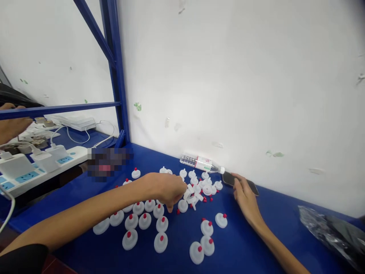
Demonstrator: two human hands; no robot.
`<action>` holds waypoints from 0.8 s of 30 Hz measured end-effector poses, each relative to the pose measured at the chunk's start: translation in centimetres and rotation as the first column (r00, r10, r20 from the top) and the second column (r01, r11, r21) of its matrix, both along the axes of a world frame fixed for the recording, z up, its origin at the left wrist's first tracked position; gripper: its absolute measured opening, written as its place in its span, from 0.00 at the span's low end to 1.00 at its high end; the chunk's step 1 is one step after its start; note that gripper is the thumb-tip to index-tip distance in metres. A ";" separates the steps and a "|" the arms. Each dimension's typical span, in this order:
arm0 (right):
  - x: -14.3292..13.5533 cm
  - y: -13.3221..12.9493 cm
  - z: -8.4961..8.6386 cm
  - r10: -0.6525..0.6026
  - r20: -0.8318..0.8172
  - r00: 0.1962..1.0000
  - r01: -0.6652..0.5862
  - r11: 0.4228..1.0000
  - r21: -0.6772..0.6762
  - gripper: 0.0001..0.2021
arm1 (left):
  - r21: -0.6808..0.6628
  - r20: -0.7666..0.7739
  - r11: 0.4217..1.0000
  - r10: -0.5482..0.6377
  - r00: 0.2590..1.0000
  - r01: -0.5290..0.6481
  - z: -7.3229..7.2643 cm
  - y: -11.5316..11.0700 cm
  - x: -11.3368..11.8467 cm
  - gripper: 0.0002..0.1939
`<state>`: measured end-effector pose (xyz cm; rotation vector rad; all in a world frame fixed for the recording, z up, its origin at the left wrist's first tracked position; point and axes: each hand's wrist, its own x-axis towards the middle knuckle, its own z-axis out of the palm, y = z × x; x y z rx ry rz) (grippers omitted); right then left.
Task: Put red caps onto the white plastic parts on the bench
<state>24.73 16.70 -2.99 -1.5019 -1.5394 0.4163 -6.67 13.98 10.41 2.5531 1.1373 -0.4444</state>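
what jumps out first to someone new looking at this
A crowd of white caps with red tips is scattered over the blue table, thickest in the middle. The left hand reaches into the loose pile, while the right hand touches a dark phone by the wall, next to a plastic bottle lying on its side.

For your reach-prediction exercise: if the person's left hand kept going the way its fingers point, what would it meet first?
Probably the loose heap of white plastic caps with red tips, just beyond the left hand; depth is uncertain.
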 end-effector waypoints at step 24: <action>-1.3 -0.1 2.8 0.200 0.010 0.980 -0.200 0.980 0.002 0.19 | 0.171 0.187 0.985 -0.031 0.982 -0.001 1.9 0.6 -0.2 0.10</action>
